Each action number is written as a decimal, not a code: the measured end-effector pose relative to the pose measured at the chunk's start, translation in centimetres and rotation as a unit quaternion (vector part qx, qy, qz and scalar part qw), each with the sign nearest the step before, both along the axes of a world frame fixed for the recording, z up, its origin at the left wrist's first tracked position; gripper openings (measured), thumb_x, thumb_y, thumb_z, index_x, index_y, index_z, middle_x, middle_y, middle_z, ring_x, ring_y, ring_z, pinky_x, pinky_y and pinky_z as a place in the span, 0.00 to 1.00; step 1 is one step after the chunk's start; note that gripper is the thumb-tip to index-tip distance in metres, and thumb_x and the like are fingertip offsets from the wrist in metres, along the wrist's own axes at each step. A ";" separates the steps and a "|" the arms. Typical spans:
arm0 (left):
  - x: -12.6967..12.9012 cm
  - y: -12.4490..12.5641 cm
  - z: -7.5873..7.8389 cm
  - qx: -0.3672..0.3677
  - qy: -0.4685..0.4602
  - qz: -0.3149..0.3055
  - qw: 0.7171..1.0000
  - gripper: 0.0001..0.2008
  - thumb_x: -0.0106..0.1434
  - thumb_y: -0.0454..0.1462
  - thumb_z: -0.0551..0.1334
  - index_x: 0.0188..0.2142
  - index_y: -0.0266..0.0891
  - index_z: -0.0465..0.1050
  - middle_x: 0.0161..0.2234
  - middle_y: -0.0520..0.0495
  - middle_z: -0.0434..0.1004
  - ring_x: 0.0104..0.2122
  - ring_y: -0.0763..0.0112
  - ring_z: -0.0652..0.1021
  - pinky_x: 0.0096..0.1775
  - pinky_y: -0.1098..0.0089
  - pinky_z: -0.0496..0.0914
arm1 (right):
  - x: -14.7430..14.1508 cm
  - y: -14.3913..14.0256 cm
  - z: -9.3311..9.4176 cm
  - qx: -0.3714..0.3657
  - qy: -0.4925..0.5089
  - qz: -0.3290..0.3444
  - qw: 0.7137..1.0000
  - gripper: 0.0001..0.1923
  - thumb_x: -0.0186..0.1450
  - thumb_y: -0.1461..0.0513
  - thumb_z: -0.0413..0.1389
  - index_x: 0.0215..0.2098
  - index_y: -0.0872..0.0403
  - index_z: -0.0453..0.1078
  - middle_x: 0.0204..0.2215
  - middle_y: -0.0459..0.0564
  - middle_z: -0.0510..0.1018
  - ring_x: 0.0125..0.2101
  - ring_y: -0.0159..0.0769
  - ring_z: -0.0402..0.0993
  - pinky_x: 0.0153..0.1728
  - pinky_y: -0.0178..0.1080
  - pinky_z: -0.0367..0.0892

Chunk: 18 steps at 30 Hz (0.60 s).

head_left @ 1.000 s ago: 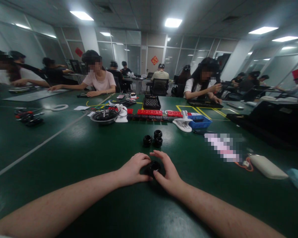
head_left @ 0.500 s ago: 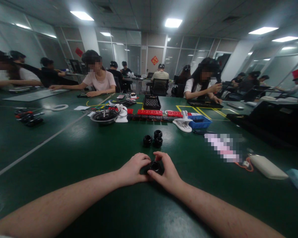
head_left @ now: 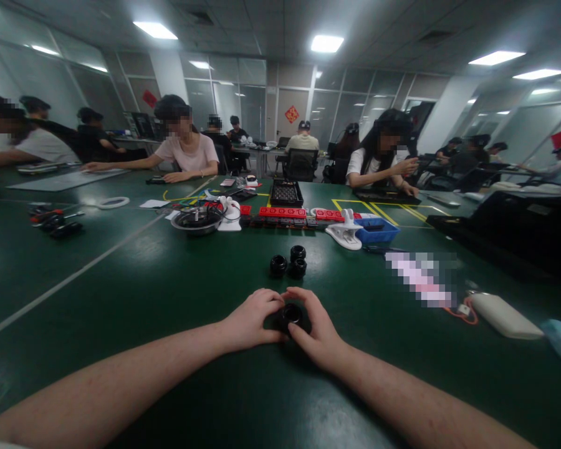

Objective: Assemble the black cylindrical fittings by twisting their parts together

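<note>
Between my two hands a glossy black ring-shaped part (head_left: 291, 313) rests on the green table (head_left: 177, 280), its round opening facing up. From the left, my left hand (head_left: 255, 318) is closed round it, though its fingertips are partly hidden. My right hand (head_left: 318, 325) grips the other side, thumb at the near rim and fingers curved round the far side. Just beyond stand three similar black round parts: one on the left (head_left: 278, 265), one at the back (head_left: 298, 253) and one in front on the right (head_left: 298, 268).
Farther back are red blocks in a row (head_left: 282, 212), a metal bowl (head_left: 196, 221) with dark items, a white clamp (head_left: 346, 234) and a blue bin (head_left: 376, 229). A beige pouch (head_left: 505, 315) lies right. Black tools (head_left: 60, 221) lie left. Co-workers sit across the table.
My right thumb has slid right along the near rim, and my right fingers reach farther left round the far side. My left hand and the ring-shaped part have barely moved.
</note>
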<state>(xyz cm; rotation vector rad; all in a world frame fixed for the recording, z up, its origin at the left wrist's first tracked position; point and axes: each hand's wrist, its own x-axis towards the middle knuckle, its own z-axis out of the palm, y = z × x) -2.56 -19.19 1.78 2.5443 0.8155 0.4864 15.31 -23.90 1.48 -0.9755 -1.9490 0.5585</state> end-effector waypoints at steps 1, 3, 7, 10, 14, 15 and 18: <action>0.0 0.0 0.0 0.000 -0.001 0.000 1.000 0.19 0.51 0.43 0.64 0.42 0.39 0.68 0.43 0.45 0.66 0.45 0.60 0.65 0.47 0.61 0.61 | 0.0 0.0 0.0 0.002 -0.005 -0.015 1.000 0.25 0.55 0.66 0.51 0.51 0.52 0.53 0.45 0.53 0.66 0.46 0.41 0.63 0.47 0.47 0.59; 0.0 0.0 0.1 -0.003 -0.003 0.001 1.000 0.18 0.51 0.44 0.64 0.40 0.39 0.68 0.42 0.45 0.66 0.44 0.61 0.65 0.46 0.61 0.61 | 0.0 0.1 -0.1 0.005 -0.010 -0.048 0.999 0.24 0.56 0.64 0.53 0.50 0.52 0.54 0.43 0.53 0.66 0.44 0.41 0.63 0.46 0.47 0.60; 0.0 -0.1 0.1 -0.008 -0.006 0.005 1.000 0.17 0.51 0.44 0.64 0.39 0.40 0.69 0.41 0.46 0.66 0.43 0.61 0.66 0.46 0.61 0.62 | 0.0 0.3 -0.3 0.007 -0.025 -0.086 0.996 0.23 0.55 0.60 0.55 0.48 0.52 0.56 0.37 0.51 0.66 0.39 0.40 0.65 0.40 0.44 0.63; 0.1 -0.1 0.1 -0.008 -0.009 0.005 1.000 0.17 0.51 0.44 0.64 0.38 0.40 0.69 0.41 0.46 0.66 0.43 0.60 0.66 0.45 0.61 0.62 | -0.1 0.3 -0.2 0.004 -0.037 -0.094 0.995 0.22 0.54 0.60 0.57 0.46 0.52 0.58 0.35 0.50 0.66 0.36 0.40 0.65 0.38 0.43 0.64; 0.1 -0.1 0.2 -0.015 -0.007 0.006 1.000 0.16 0.51 0.43 0.64 0.39 0.40 0.69 0.41 0.46 0.66 0.43 0.60 0.66 0.45 0.61 0.62 | -0.2 0.3 -0.2 -0.002 -0.035 -0.093 0.995 0.21 0.53 0.62 0.57 0.45 0.52 0.58 0.34 0.49 0.67 0.36 0.39 0.65 0.37 0.43 0.64; 0.1 -0.1 0.2 -0.017 -0.005 0.006 1.000 0.17 0.51 0.43 0.64 0.39 0.40 0.69 0.41 0.46 0.66 0.43 0.61 0.66 0.45 0.61 0.62 | -0.2 0.3 -0.3 -0.003 -0.031 -0.088 0.996 0.21 0.54 0.62 0.56 0.45 0.52 0.57 0.34 0.49 0.67 0.36 0.39 0.65 0.38 0.43 0.64; 0.0 -0.1 0.1 -0.014 -0.001 0.006 1.000 0.18 0.51 0.43 0.64 0.41 0.40 0.69 0.41 0.46 0.66 0.43 0.61 0.66 0.45 0.62 0.62 | -0.2 0.4 -0.4 -0.002 -0.016 -0.068 0.998 0.22 0.54 0.65 0.55 0.46 0.52 0.56 0.36 0.50 0.67 0.38 0.39 0.66 0.40 0.44 0.64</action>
